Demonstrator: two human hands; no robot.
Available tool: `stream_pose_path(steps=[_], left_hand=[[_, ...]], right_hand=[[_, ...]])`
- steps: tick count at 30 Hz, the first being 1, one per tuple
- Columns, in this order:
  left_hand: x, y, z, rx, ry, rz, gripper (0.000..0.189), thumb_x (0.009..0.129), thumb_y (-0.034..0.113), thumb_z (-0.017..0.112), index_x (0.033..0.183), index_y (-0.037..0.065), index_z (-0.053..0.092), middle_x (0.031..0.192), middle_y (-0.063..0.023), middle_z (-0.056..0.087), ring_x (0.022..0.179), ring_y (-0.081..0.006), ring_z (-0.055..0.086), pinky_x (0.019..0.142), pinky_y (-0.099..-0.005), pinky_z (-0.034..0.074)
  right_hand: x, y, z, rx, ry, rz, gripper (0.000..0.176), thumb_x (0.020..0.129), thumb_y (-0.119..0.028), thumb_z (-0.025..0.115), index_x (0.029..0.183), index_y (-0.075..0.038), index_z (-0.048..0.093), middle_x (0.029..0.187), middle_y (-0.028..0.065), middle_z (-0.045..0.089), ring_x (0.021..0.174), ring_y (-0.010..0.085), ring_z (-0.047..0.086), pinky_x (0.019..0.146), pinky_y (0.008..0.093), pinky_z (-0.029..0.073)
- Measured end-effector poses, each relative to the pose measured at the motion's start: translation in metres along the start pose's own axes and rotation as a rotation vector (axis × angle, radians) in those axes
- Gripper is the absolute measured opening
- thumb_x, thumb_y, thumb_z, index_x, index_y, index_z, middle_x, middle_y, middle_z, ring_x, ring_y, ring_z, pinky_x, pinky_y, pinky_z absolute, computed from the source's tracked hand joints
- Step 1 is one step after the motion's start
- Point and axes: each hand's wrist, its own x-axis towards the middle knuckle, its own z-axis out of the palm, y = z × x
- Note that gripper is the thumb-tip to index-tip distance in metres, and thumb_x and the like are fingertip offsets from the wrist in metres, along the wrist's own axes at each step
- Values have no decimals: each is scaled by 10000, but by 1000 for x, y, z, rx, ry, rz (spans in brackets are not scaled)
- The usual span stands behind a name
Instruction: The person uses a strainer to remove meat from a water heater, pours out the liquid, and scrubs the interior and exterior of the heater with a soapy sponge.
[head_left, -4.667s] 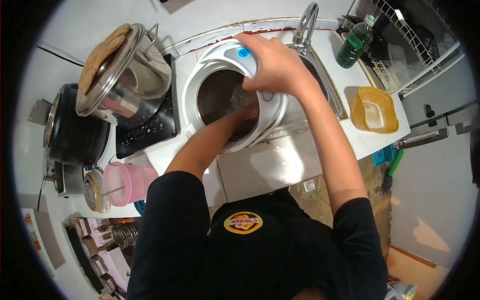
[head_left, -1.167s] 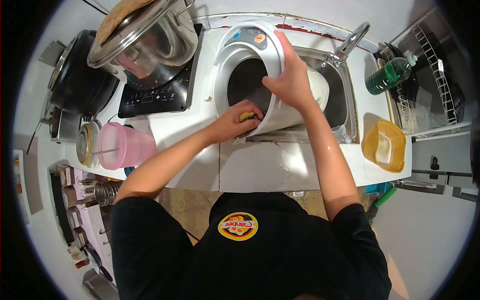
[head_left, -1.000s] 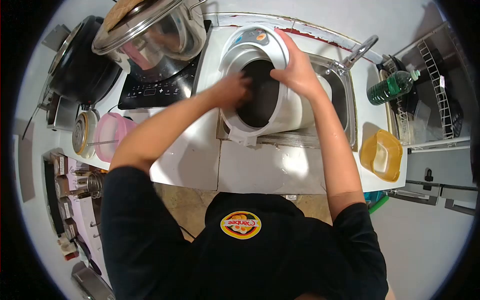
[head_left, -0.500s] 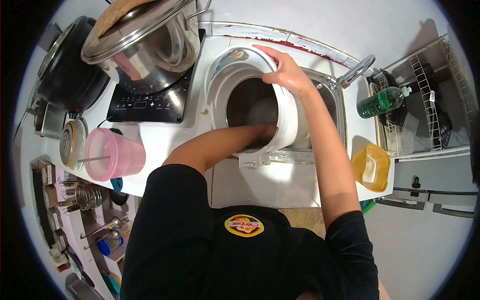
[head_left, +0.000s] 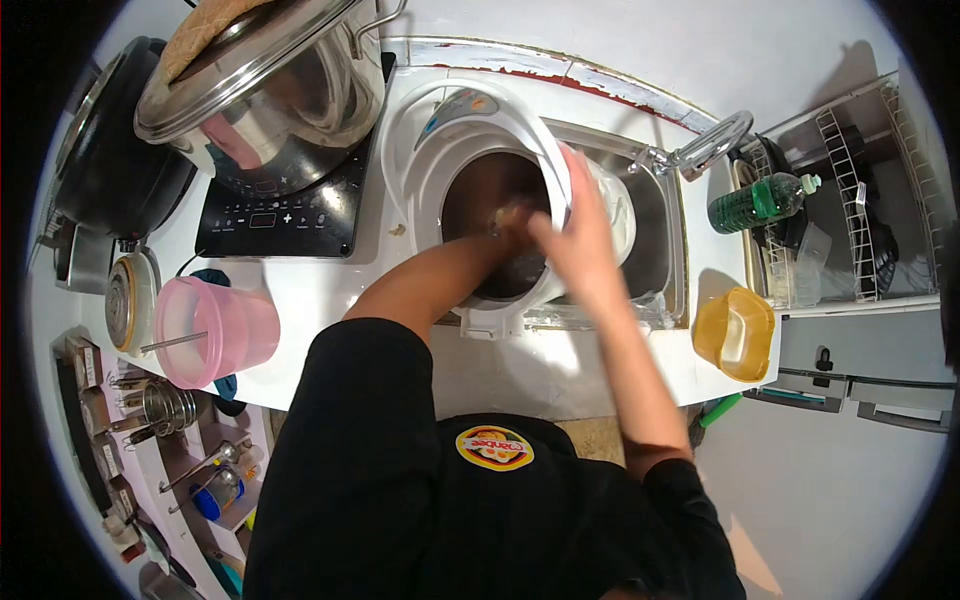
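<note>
A white rice cooker (head_left: 428, 200) lies tilted over the sink's left part, its round opening facing me, with a dark inside. My left hand (head_left: 515, 228) reaches into that opening; it is smeared by motion and its fingers do not show clearly. A small pale spot shows beside it, too blurred to name. My right hand (head_left: 580, 235) grips the cooker's right rim, with the fingers along the outer edge and the thumb toward the opening. This hand is blurred too.
Around the cooker are a steel sink (head_left: 660, 230) with a faucet (head_left: 712, 148), a green bottle (head_left: 765, 203) and a yellow container (head_left: 735, 335). At left stand an induction cooktop (head_left: 285, 215) bearing a large steel pot (head_left: 290, 110), and a pink bucket (head_left: 225, 325).
The rice cooker has shifted slightly left in view. My right hand has slid down its rim toward me. My left hand has moved up inside the opening and shows more.
</note>
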Motion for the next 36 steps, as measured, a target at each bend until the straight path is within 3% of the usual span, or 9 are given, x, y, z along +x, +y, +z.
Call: stream_pose_path(steps=[5,12,16,21,23,26,29,31,36], left_hand=[[-35,28,-1,-413,-25,-217,308,866,247,510,1083,40,582,1016,-137,614,936,-237,607,808,-387,479],[-69,136,-64,-1932,37,-321,297,860,250,517,1057,37,585,984,-128,624,903,-224,618,784,-367,486],[-98,155,-52,-1456,46,-242,291,857,251,522,1042,35,586,965,-122,630,885,-217,625,770,-356,490],[-137,126,-111,610,-323,179,232,837,212,536,1035,153,641,1006,-74,650,921,-272,600,837,-356,454],[-120,93,-141,1267,-28,574,292,818,281,550,1078,187,644,1212,-71,567,1152,-243,491,960,-351,367],[-93,57,-154,1456,327,861,352,808,345,541,1121,216,638,1341,-55,467,1299,-225,334,1039,-392,270],[-117,73,-104,1309,29,304,398,847,343,518,1207,185,577,1305,-119,486,1242,-269,415,1007,-457,320],[-104,98,-53,575,-244,-127,456,874,353,495,1289,166,491,1276,-174,489,1162,-326,481,974,-518,351],[-78,85,-49,461,-466,172,520,909,346,404,1376,120,373,1387,-148,410,1315,-275,332,1088,-451,247]], right_hand=[[-86,-33,41,-11,368,106,889,625,4,580,1425,11,192,1428,303,226,1383,435,97,1117,522,62],[-42,-8,-9,-109,88,23,823,687,15,573,1434,-191,295,1441,200,315,1373,371,224,1121,515,100],[18,16,-76,197,-308,-43,777,626,38,467,1370,-181,435,1296,184,514,1239,260,462,1025,327,344],[51,7,-104,110,-611,90,756,600,18,456,1323,-196,503,1128,133,633,1005,228,591,840,307,462],[57,2,-92,80,-614,62,738,599,15,448,1299,-203,531,1083,122,648,941,215,599,795,300,471],[68,-1,-68,-89,-504,-70,803,566,50,420,1327,-188,509,909,63,651,676,122,529,563,255,422],[65,1,-72,44,-586,45,797,560,57,418,1308,-195,528,907,81,659,706,141,558,588,256,439],[59,-4,-74,25,-553,43,796,558,65,420,1300,-201,535,919,82,662,746,147,573,621,251,447],[49,5,-81,166,-505,25,775,565,69,423,1285,-193,544,953,77,659,782,149,581,668,250,455]])
